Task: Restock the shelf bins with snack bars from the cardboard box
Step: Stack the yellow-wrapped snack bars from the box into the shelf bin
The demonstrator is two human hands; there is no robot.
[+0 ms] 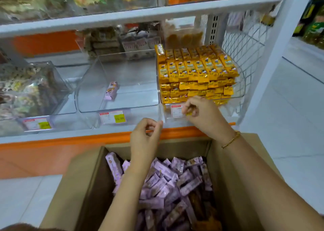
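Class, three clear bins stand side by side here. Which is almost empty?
The middle bin: it holds one purple bar, while the left bin is full of mixed snacks and the right bin is stacked with yellow bars.

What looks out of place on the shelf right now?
One purple bar lies alone and slanted in the middle bin. In the right bin, one yellow bar at the back left corner stands on end, above the neat rows.
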